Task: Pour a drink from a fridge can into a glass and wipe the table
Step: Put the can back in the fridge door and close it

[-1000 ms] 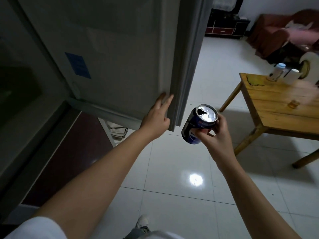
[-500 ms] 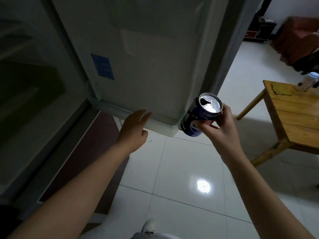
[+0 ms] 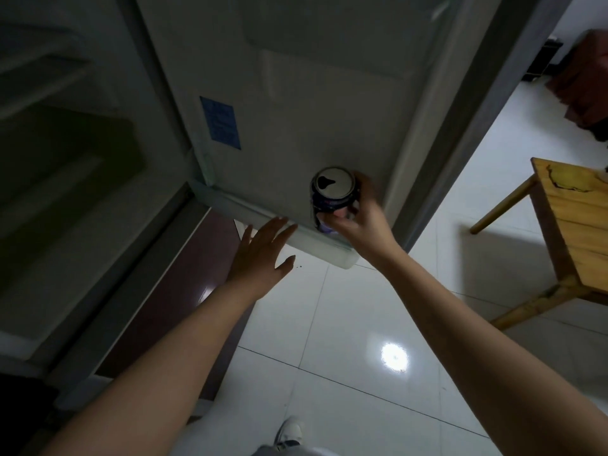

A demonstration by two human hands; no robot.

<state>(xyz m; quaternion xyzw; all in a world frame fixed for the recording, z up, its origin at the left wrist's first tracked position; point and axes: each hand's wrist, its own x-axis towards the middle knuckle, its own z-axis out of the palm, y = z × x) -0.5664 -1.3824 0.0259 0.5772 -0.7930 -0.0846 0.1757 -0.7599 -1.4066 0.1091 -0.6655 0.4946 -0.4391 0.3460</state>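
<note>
Looming on the far left is the dim fridge interior, its shelves only faint shapes in the gloom. Next to it hangs the fridge door, swung partly across the view, pale on its inner face and carrying a small blue sticker near its lower left corner. Below the door's bottom edge the person's left hand reaches forward with the palm down, fingers spread flat and apart, holding nothing; the fingertips lie at the door's lower lip, though whether they actually touch it cannot be told.

Just to the right, the right hand is wrapped around a dark blue can, fingers curled on its side and the thumb tucked under, so the can is held upright in front of the door's lower part. Its silver top faces the camera and the drinking hole is already open.

Under both forearms runs a glossy white tiled floor with a bright light reflection on it, and a white shoe shows at the bottom edge. At the far right stands the corner of a wooden table, well apart from the can, with one slanted leg visible beneath it.
</note>
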